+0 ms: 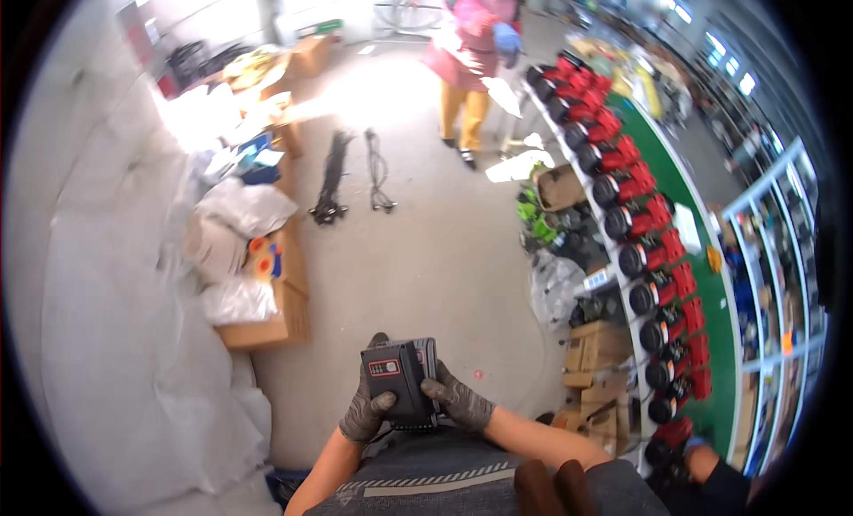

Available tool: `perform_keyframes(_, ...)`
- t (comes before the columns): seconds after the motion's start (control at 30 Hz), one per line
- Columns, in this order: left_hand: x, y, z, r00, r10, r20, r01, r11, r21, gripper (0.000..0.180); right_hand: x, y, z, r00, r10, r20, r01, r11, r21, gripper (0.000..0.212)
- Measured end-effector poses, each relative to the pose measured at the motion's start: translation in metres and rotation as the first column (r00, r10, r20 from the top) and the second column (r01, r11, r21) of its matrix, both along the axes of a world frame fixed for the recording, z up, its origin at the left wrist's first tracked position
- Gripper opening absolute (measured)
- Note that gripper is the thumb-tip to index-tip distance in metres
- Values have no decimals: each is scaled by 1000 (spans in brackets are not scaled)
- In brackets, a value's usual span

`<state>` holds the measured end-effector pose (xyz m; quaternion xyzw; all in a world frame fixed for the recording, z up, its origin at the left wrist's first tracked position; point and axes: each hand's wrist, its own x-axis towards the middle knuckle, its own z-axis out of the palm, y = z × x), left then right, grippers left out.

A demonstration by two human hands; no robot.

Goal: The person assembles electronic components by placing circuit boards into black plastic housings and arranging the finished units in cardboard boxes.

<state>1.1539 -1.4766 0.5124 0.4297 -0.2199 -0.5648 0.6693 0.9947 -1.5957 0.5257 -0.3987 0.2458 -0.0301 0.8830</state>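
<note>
In front of my body, at the lower middle, I hold black battery packs (pixel 406 399) with both gloved hands. The front one carries a small red-outlined panel. A second, greyer block (pixel 427 353) shows along its right side, pressed against it. My left hand (pixel 362 413) wraps the left side, its thumb lying on the front face. From the right, my right hand (pixel 460 400) grips the stack, with its thumb at the edge. Both gloves are grey and patterned. The fingers behind the packs are hidden.
A green-topped bench (pixel 724 338) on the right bears a long row of red and black power tools (pixel 653 254). Cardboard boxes (pixel 600 365) stand below it. Left are cartons with bags (pixel 293 316); black cables (pixel 333 174) lie on the floor. A person (pixel 471 63) stands ahead; another person's hand (pixel 699 449) shows lower right.
</note>
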Motion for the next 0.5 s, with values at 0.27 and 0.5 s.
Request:
perform_keyframes(0.27, 85, -170, -5, 885, -464, -40, 465, 885, 12, 112, 53, -58, 1, 830, -556, -43, 538, 820, -195, 88)
perform_keyframes(0.5, 73, -222, 10, 325, -946, -15, 942, 322, 94, 114, 46, 3, 35, 439, -870, -226, 817, 491, -303, 87)
